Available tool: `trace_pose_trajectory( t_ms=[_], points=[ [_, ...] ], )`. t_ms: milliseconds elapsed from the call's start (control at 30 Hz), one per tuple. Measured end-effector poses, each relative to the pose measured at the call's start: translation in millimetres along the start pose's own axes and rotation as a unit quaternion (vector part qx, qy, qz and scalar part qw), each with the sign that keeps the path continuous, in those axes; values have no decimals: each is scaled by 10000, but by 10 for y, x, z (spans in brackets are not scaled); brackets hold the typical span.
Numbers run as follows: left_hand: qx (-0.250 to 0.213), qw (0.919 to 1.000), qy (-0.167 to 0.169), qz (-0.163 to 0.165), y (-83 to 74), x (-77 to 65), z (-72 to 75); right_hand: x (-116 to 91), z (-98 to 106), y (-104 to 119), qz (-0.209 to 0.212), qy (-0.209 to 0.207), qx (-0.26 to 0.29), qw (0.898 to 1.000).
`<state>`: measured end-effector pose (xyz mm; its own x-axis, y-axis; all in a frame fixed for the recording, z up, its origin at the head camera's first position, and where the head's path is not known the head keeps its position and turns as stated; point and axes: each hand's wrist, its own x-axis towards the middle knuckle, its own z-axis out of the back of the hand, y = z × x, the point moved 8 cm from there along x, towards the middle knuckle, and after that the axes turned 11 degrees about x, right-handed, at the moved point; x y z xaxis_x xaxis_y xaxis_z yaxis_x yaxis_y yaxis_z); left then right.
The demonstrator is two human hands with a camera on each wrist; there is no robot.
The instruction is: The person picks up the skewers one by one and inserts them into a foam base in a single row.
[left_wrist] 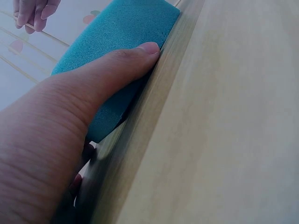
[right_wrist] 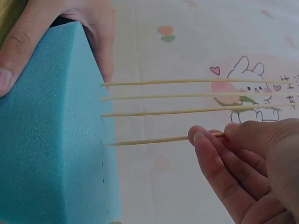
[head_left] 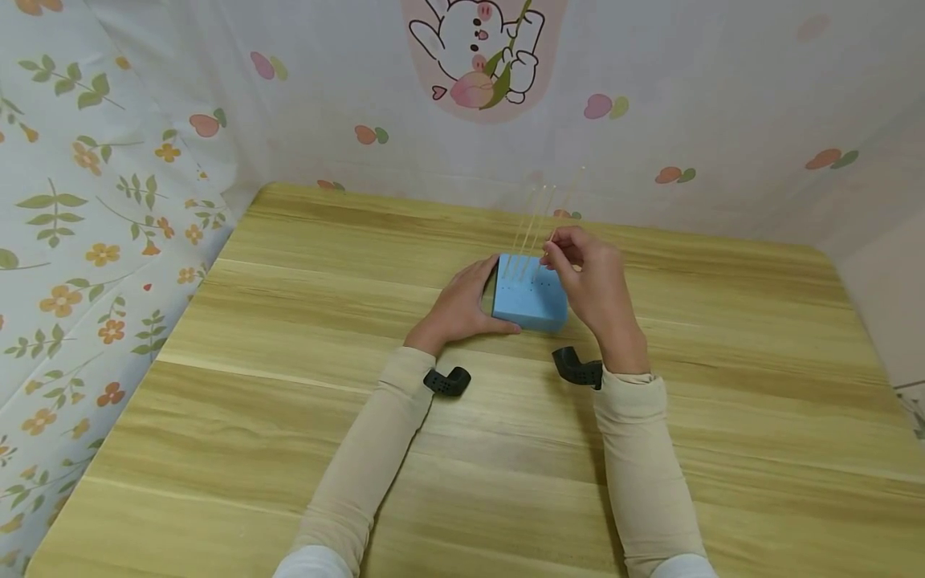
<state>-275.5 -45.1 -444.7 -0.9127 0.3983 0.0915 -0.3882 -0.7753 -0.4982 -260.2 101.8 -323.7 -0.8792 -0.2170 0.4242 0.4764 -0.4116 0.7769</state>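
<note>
A blue foam block (head_left: 531,309) sits on the table with small holes in its top face. My left hand (head_left: 458,305) grips it from the left, thumb (left_wrist: 117,63) along the near side and fingers round the far side. Three thin wooden skewers (right_wrist: 159,83) stand in a row in the top of the block. Between thumb and fingers, my right hand (head_left: 596,277) pinches another skewer (right_wrist: 154,141) above the block's right part. The pointed tip of that skewer is right at the top face, beside the row.
The wood-grain table (head_left: 289,321) reaches back to a white curtain (head_left: 650,48) with a rabbit print. Flowered cloth (head_left: 79,241) hangs at the left. Each wrist carries a black camera mount (head_left: 450,382) over its beige sleeve.
</note>
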Motion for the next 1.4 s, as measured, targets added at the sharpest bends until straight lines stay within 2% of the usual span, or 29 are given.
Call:
trace_pose_trajectory(
  t_ms=[567,767,1033,1233,1400],
  points=[
    [-17,10000,67,58,-26,-17,37,-4,-12,21,63,77,-79,9999],
    [-41,10000,40,42,-22,-10,33,-2,-52,-31,70,252,-298,9992],
    [39,10000,63,52,-30,16,31,-10,-31,-52,191,231,-524,9982],
    [64,9999,70,58,-32,24,28,-7,-34,-92,156,183,-472,9986],
    [-10,9999,78,147,2,1,-5,-28,-66,-145,-78,368,-415,9984]
  ],
)
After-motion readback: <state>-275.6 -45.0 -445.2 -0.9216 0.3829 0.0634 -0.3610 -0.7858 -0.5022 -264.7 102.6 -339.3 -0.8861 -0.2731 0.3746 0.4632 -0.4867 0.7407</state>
